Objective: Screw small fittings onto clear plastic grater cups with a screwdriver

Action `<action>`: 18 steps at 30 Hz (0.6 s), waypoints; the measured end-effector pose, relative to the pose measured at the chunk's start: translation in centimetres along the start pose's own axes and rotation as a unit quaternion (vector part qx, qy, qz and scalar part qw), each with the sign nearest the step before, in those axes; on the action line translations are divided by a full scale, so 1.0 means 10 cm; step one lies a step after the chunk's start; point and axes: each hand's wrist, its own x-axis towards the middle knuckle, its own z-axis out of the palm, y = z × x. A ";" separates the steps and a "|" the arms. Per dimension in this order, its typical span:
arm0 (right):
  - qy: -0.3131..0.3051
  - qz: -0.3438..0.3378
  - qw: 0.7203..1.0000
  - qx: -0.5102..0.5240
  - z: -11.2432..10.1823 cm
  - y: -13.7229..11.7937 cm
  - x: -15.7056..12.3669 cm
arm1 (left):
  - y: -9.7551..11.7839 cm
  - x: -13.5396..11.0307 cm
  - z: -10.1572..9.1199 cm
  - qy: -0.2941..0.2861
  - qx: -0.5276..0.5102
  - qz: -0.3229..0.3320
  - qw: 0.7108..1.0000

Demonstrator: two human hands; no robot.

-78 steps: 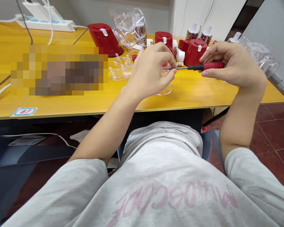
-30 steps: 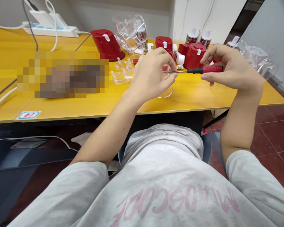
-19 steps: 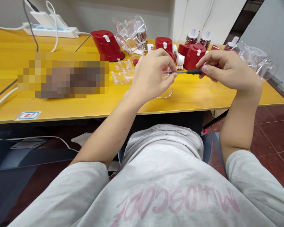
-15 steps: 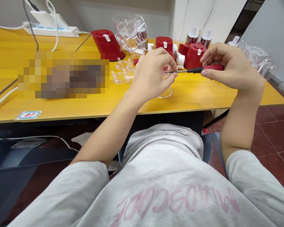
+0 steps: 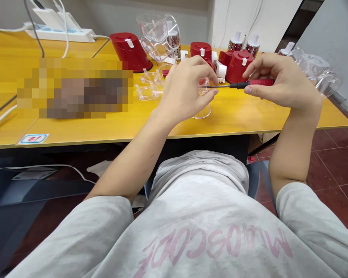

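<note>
Head view: I see the right hand (image 5: 287,80) pinching the driver (image 5: 240,85) by its handle, shaft roughly level above the table (image 5: 234,116). The left hand (image 5: 187,85) curls thumb and finger around the tip end; whether it grips the clear part (image 5: 203,117) beneath, I cannot tell. For turning, my reading of the step: align the shaft, press lightly, roll in short strokes.

Bright, even light | soft sheen on table (image 5: 240,117) | pixelated patch (image 5: 87,92) left | dark underneath | edges stretched
</note>
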 end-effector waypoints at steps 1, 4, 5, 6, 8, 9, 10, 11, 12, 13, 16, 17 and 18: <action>0.009 -0.005 1.000 0.001 0.00 0.00 0.00 | -0.01 0.00 0.00 -0.001 -0.002 0.000 1.000; 0.016 -0.001 1.000 -0.008 -0.02 0.01 0.01 | -0.03 0.00 0.02 0.002 -0.005 0.001 1.000; 0.017 -0.003 1.000 -0.012 -0.03 0.01 0.01 | -0.03 0.00 0.02 0.004 -0.005 0.001 1.000; 0.017 -0.006 1.000 -0.016 -0.03 0.00 0.01 | -0.03 0.00 0.03 0.005 -0.004 0.001 1.000; 0.007 0.000 1.000 -0.016 -0.02 -0.02 0.02 | -0.02 0.00 0.02 0.006 0.000 -0.001 1.000; -0.006 0.010 1.000 -0.012 -0.02 -0.03 0.01 | -0.02 0.00 0.02 0.005 0.003 -0.002 1.000; -0.019 0.022 1.000 -0.007 -0.01 -0.05 0.01 | -0.01 -0.01 0.02 0.004 0.005 -0.003 1.000; -0.028 0.032 0.999 -0.003 0.00 -0.06 0.01 | -0.01 -0.01 0.01 0.004 0.006 -0.004 1.000; -0.030 0.036 0.999 -0.002 0.00 -0.07 0.00 | -0.01 -0.01 0.01 0.004 0.006 -0.005 1.000; -0.024 0.032 0.999 -0.003 0.01 -0.08 0.00 | -0.01 -0.01 0.01 0.004 0.005 -0.004 1.000; 0.021 0.006 1.000 -0.016 0.00 -0.06 0.00 | -0.02 -0.01 0.01 0.009 0.004 -0.001 1.000; 0.031 0.000 0.999 -0.021 0.00 -0.05 0.00 | -0.02 -0.01 0.02 0.010 0.005 0.001 1.000; 0.036 -0.004 0.999 -0.026 -0.01 -0.04 0.01 | -0.03 -0.01 0.03 0.013 0.006 0.004 1.000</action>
